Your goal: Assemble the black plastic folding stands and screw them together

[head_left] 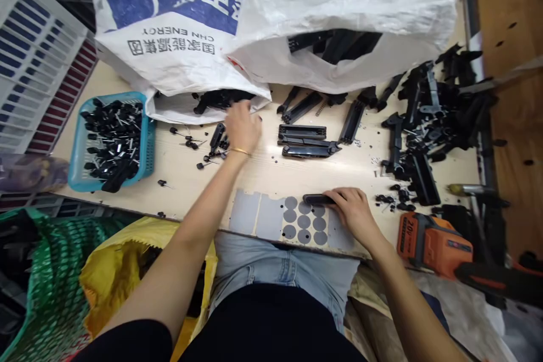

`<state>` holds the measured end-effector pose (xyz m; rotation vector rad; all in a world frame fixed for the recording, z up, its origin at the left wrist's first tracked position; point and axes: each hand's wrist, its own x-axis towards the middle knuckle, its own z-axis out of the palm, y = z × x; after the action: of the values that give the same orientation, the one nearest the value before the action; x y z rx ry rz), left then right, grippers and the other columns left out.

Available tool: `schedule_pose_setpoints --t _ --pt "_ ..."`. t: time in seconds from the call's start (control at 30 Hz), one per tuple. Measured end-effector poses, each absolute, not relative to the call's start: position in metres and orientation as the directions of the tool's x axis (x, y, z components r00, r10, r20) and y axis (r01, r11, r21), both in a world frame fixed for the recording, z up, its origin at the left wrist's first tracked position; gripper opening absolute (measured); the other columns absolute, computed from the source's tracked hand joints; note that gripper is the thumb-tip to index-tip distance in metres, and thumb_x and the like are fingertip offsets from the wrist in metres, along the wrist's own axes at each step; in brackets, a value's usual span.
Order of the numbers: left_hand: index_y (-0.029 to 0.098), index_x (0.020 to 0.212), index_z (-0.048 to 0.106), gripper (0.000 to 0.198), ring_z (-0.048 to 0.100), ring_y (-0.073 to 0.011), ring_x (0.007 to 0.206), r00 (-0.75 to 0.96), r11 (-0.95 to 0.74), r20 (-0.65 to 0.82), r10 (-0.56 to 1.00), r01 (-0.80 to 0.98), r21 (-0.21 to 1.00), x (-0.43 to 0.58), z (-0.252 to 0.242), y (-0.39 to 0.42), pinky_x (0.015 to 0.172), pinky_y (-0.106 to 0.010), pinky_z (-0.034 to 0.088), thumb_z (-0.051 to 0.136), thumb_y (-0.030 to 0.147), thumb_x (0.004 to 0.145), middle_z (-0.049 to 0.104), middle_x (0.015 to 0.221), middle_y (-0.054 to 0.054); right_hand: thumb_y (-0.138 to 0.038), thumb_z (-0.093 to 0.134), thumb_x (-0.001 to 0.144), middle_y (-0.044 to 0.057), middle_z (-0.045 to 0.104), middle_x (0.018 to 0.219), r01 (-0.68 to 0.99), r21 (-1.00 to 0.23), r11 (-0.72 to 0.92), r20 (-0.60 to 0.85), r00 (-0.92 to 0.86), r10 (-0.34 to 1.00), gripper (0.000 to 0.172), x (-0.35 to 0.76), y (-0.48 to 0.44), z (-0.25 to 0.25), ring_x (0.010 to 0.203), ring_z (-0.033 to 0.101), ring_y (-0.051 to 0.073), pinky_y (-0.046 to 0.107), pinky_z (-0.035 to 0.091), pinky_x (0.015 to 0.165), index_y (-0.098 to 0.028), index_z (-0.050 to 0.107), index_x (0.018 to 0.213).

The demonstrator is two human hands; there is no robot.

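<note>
My left hand (242, 127) is at the open mouth of a white woven sack (178, 82), beside the dark plastic parts (220, 99) inside it. Its fingertips are hidden, so I cannot see whether they grip anything. Low on the table, my right hand (351, 210) is closed on one end of a long black plastic part (314, 199), just above the grey discs (304, 222) at the table edge. Several black channel-shaped parts (303, 134) lie between and beyond my hands. Small black knobs with metal pins (190, 140) are scattered left of my left hand.
A blue basket (149, 147) of black knobs stands at the left. Another white sack (271, 51) holds more black parts. Black parts and springs pile up (428, 107) at the right, above an orange cordless power tool (441, 243). A yellow sack (106, 266) hangs below the edge.
</note>
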<state>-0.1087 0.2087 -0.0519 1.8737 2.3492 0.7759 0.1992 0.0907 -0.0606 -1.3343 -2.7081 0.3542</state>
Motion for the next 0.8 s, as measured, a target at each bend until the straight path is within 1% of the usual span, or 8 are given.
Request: schedule_pose_setpoints --t 0.07,0.17,0.23,0.3,0.4,0.5,0.6,0.8 --pt "0.009 0.105 0.060 0.029 0.052 -0.0358 0.111 -0.416 0.352 0.130 0.900 0.870 0.346 -0.142 -0.057 0.220 0.096 -0.053 0.037 0.059 0.025 0.082 0.062 0.109 -0.020 -0.016 0.037 0.093 0.010 0.058 0.122 0.764 -0.248 0.596 -0.008 -0.617 0.787 0.033 0.205 0.092 -0.058 0.117 0.052 0.024 0.049 0.030 0.105 -0.024 0.057 0.119" --pt "0.013 0.094 0.061 0.020 0.052 -0.0316 0.105 -0.376 0.324 0.110 0.920 0.887 0.330 -0.172 -0.064 0.227 0.096 -0.053 0.036 0.057 0.031 0.086 0.062 0.100 -0.013 -0.022 0.038 0.092 0.013 0.049 0.135 0.804 -0.306 0.510 0.028 -0.528 0.849 0.036 0.215 0.085 -0.043 0.129 0.042 0.028 0.051 0.029 0.107 -0.022 0.053 0.125" --pt "0.012 0.093 0.059 0.019 0.050 -0.0292 0.106 -0.375 0.310 0.152 0.915 0.890 0.334 -0.179 -0.060 0.219 0.096 -0.054 0.035 0.055 0.030 0.088 0.059 0.100 -0.011 -0.037 0.043 0.091 0.017 0.058 0.120 0.875 -0.398 0.275 0.047 -0.280 0.959 0.039 0.216 0.077 -0.029 0.115 0.053 0.029 0.046 0.040 0.097 -0.016 0.052 0.123" --pt "0.013 0.093 0.057 0.015 0.048 -0.0277 0.105 -0.354 0.274 0.219 0.909 0.905 0.325 -0.175 -0.053 0.199 0.094 -0.052 0.037 0.056 0.026 0.087 0.057 0.101 -0.010 -0.050 0.040 0.091 0.013 0.066 0.088 0.884 -0.465 -0.052 -0.077 0.019 0.997 0.047 0.210 0.070 -0.018 0.088 0.063 0.027 0.041 0.047 0.082 -0.015 0.053 0.119" --pt "0.017 0.089 0.055 0.007 0.051 -0.0239 0.092 -0.138 0.042 0.338 0.931 0.960 0.278 -0.144 -0.051 0.150 0.081 -0.041 0.044 0.056 0.020 0.083 0.057 0.093 -0.009 -0.063 0.031 0.090 0.008 0.062 0.063 0.887 -0.326 -0.328 -0.325 0.221 0.919 0.060 0.184 0.074 -0.017 0.069 0.062 0.028 0.040 0.045 0.070 -0.016 0.051 0.122" --pt "0.016 0.087 0.055 0.006 0.054 -0.0206 0.075 0.100 -0.162 0.227 0.969 0.948 0.273 -0.094 -0.067 0.103 0.060 -0.031 0.042 0.052 0.021 0.086 0.058 0.081 -0.006 -0.065 0.037 0.086 0.015 0.065 0.077 0.943 -0.204 -0.261 -0.289 0.197 0.937 0.065 0.152 0.091 -0.031 0.077 0.060 0.031 0.040 0.044 0.067 -0.016 0.050 0.126" --pt "0.016 0.093 0.058 0.014 0.057 -0.0204 0.077 0.253 -0.280 0.129 0.959 0.920 0.276 -0.060 -0.087 0.078 0.058 -0.030 0.041 0.050 0.026 0.091 0.061 0.082 -0.008 -0.050 0.048 0.085 0.018 0.062 0.095 0.976 -0.199 -0.089 -0.199 0.049 0.979 0.053 0.133 0.104 -0.040 0.090 0.056 0.033 0.037 0.045 0.067 -0.018 0.050 0.128" --pt "0.018 0.114 0.057 0.027 0.057 -0.0219 0.080 0.509 -0.511 0.060 0.859 0.843 0.169 -0.056 -0.090 0.072 0.061 -0.031 0.043 0.047 0.033 0.094 0.061 0.089 -0.007 -0.025 0.042 0.084 0.012 0.054 0.100 0.935 -0.335 0.116 -0.310 -0.225 0.924 0.066 0.137 0.068 -0.027 0.078 0.054 0.024 0.033 0.046 0.062 -0.025 0.024 0.148"
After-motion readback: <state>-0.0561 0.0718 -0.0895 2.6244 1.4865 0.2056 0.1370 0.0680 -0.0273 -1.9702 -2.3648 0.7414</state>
